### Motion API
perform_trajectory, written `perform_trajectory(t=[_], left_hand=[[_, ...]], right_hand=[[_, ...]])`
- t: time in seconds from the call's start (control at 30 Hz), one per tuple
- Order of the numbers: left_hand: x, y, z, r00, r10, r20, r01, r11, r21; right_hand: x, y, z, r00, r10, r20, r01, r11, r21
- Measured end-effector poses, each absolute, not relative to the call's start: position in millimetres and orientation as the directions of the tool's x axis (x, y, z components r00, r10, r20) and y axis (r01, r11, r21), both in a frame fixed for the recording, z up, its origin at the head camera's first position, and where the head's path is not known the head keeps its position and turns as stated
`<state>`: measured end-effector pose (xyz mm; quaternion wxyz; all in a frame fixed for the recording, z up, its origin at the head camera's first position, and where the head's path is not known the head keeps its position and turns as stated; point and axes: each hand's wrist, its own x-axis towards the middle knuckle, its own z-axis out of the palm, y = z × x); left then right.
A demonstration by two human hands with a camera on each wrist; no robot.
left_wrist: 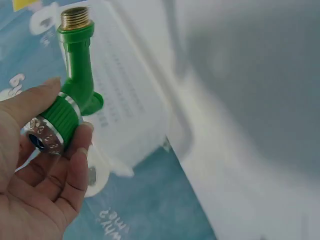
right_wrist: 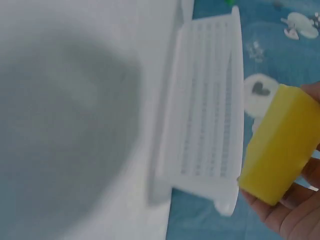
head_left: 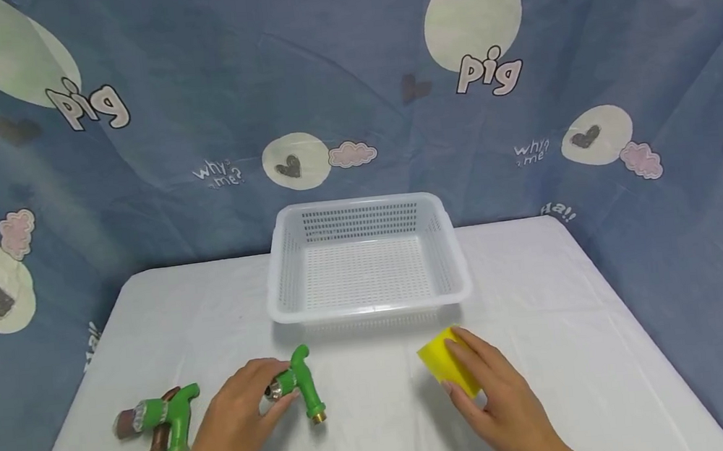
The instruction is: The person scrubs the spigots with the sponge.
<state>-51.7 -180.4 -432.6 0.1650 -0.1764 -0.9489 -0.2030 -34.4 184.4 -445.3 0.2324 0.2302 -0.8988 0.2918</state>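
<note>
Two hands are working well apart in the lower half of the head view, each pinching one object. Left of centre, the left hand (head_left: 238, 411) is gripping a green tap (head_left: 306, 385) between thumb and fingers near its metal collar (left_wrist: 47, 135), the brass thread (left_wrist: 75, 18) pointing toward the bottom of the frame. Right of centre, the right hand (head_left: 502, 395) is clasping a yellow block (head_left: 441, 361). A white basket (head_left: 273, 285) is standing above and between them, mid-frame, while a second green tap (head_left: 179, 417) and a brown tap (head_left: 158, 448) are lying overlapped at lower left on the white table (head_left: 581, 335). The held tap could be twisting loose, since the fingers are holding only one end. The block might be slipping if those fingertips loosen. Carrying either item too low would risk knocking the basket.
</note>
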Motion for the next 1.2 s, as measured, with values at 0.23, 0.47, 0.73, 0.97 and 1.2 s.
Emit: perform_trajectory(t=[0.23,0.47,0.73,0.97,1.2], left_hand=[[-59,-145,-441,-0.902,0.190,0.388,0.407,0.677,0.613],[-63,-131,-435,-0.939,0.225,0.259,0.342,0.554,0.759],[-63,-126,-429,-0.950,0.274,0.152,0.269,0.461,0.846],[-67,-122,-430,-0.935,0.295,0.197,0.315,0.438,0.842],[-70,-120,-431,-0.929,0.314,0.198,0.319,0.404,0.857]], right_hand=[[-39,157,-441,-0.696,-0.376,0.611,-0.685,0.602,-0.410],[-43,131,-432,-0.580,-0.493,0.649,-0.812,0.416,-0.410],[-47,129,-431,-0.600,-0.532,0.598,-0.799,0.434,-0.416],[-56,143,-436,-0.688,-0.452,0.568,-0.711,0.574,-0.405],[-52,146,-431,-0.688,-0.411,0.598,-0.711,0.550,-0.439]])
